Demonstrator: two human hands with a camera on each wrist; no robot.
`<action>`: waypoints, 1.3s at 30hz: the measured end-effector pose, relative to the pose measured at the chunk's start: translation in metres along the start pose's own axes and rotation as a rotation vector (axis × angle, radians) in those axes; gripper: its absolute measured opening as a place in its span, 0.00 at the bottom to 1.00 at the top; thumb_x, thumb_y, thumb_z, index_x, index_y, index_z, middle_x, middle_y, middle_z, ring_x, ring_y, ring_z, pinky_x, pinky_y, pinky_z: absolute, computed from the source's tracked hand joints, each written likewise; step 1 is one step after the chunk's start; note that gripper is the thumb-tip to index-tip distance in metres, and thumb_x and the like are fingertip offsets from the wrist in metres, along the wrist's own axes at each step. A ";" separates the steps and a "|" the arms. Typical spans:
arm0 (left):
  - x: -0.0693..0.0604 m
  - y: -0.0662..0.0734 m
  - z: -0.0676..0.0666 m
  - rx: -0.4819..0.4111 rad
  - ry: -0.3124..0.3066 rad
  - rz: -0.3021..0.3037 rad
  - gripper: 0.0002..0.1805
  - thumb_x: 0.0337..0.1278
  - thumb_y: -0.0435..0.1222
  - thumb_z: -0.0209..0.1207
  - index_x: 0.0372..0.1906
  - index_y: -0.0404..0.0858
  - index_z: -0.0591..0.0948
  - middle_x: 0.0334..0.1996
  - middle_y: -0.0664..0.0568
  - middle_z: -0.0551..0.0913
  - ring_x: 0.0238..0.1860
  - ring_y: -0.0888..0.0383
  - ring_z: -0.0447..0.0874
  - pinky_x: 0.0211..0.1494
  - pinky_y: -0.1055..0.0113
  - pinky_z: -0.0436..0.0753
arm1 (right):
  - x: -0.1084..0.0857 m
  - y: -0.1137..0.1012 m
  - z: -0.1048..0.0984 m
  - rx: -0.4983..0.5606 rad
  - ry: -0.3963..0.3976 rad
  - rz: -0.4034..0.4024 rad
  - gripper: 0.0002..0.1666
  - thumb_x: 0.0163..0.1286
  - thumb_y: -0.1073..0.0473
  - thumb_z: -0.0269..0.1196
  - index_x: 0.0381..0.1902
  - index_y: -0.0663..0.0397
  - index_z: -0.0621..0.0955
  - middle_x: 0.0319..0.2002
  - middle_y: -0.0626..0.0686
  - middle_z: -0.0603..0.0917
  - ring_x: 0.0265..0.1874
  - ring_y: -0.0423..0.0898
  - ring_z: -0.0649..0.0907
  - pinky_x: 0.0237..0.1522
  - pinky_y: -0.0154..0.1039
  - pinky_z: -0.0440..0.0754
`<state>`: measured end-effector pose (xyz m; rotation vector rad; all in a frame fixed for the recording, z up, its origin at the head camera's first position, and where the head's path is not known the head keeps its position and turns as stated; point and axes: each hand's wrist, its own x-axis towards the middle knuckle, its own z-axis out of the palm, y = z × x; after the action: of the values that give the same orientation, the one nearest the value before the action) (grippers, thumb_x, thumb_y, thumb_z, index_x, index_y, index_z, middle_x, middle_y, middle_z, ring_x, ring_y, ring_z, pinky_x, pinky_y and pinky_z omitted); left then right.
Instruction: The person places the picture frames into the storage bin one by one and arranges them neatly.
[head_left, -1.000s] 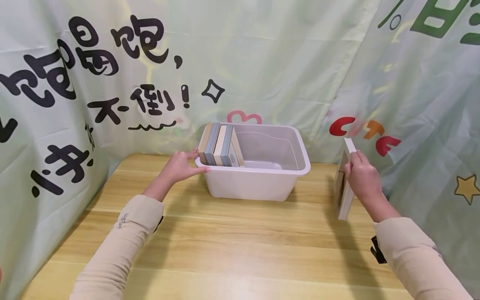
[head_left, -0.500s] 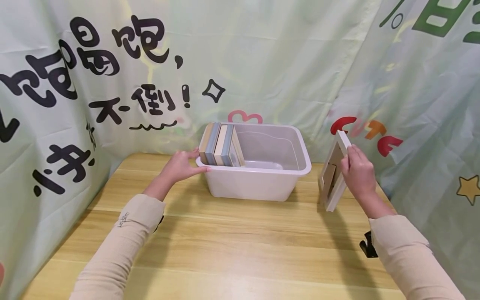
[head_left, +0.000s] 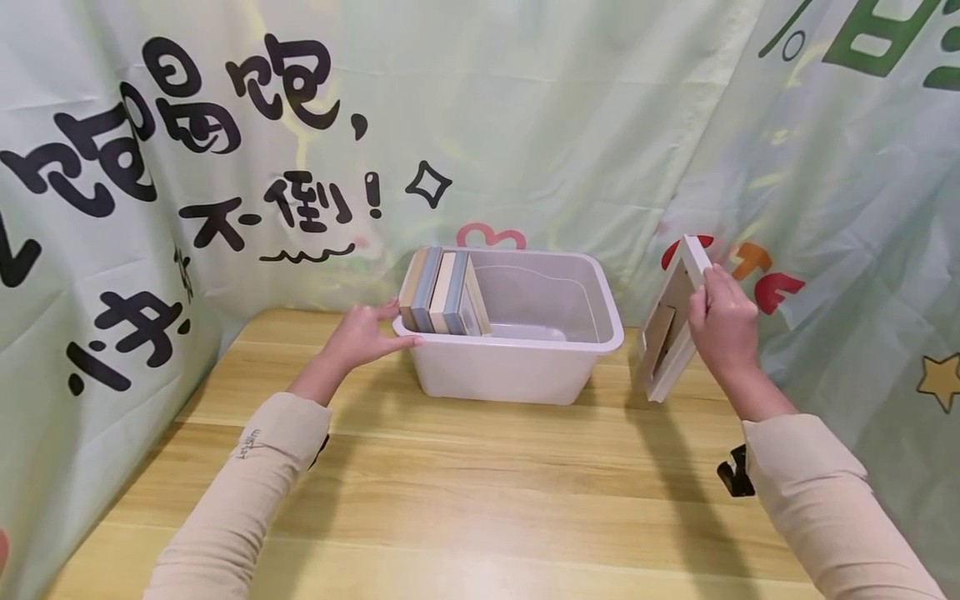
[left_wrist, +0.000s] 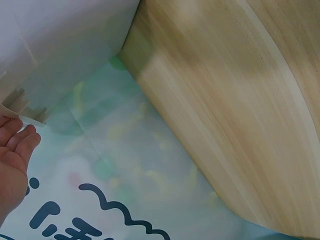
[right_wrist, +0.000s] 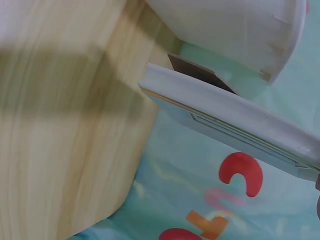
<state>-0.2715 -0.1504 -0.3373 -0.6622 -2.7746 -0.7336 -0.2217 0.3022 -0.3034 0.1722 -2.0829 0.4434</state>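
Observation:
A pale grey-lilac plastic bin point(head_left: 502, 372) stands at the back of the table. My left hand point(head_left: 358, 335) holds its left end, thumb along the front rim and fingers at the side; those fingers meet the rim in the left wrist view. Inside, at the left, several thin beige and blue rectangular pieces point(head_left: 452, 292) stand on edge; whether they are books or frames I cannot tell. Right of the bin, my right hand point(head_left: 724, 327) grips a white picture frame point(head_left: 677, 287) by its edge, tilted above the table. A brown stand flap point(right_wrist: 197, 72) sticks out from its back.
The wooden table point(head_left: 450, 492) has a curved far-left corner. A printed cloth curtain point(head_left: 562, 125) hangs close behind the bin and along both sides. Bare floor of the bin shows right of the upright pieces. A black device point(head_left: 737, 473) sits on the right wrist.
My right hand has moved the picture frame leftward, then raised it, turning it so more of its back shows. The left hand, the bin and the pieces inside stay put.

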 end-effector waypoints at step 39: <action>0.000 0.000 0.000 0.004 -0.003 0.000 0.41 0.43 0.53 0.67 0.57 0.27 0.73 0.58 0.37 0.72 0.60 0.39 0.70 0.58 0.50 0.75 | 0.094 -0.066 -0.023 0.103 0.113 0.015 0.18 0.66 0.67 0.47 0.43 0.77 0.78 0.47 0.69 0.81 0.47 0.66 0.80 0.53 0.59 0.76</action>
<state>-0.2719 -0.1502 -0.3376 -0.6631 -2.7782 -0.7281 -0.2331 0.2549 -0.1971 0.1877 -1.9527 0.5576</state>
